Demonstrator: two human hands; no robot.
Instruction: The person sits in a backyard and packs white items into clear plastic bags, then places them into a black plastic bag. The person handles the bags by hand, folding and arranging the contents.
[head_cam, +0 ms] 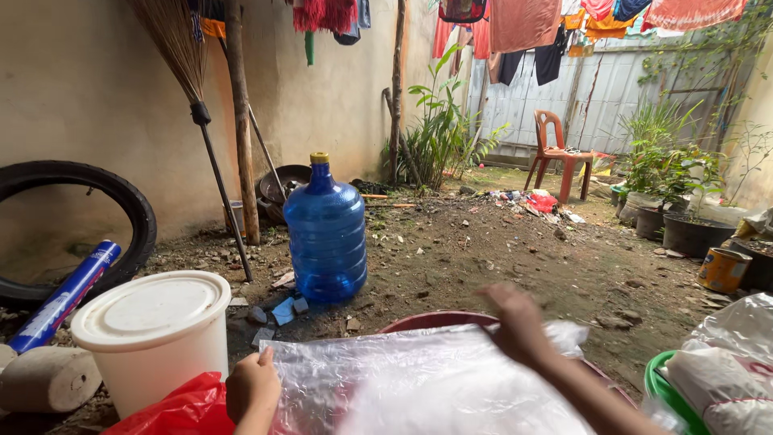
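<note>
- Left hand point(252, 390) is sitting low at the bottom edge, grip closed, fingers pinching the left edge of a clear plastic bag point(419, 383).
- Right hand point(518, 324) is reaching across the bag's top right, forearm slanting in from lower right; motion-blurred, so can't tell whether its grip is closed on the plastic or just lying flat.
- Bag is being held spread out in front, over a dark red basin point(435, 320), only the rim showing behind it.
- One white bucket point(153, 342) is standing on the ground at left, lid on, contents hidden.
- One red plastic bag point(181, 411) is lying just beside the left hand, touching the bucket's base.
- One blue water jug point(325, 229) is standing upright on the dirt, yellow cap on; level inside unclear.
- One green tub point(662, 388) at right is holding white sacks point(729, 370).
- One tyre point(76, 225), one broom point(183, 72), one red chair point(557, 153) further back.
</note>
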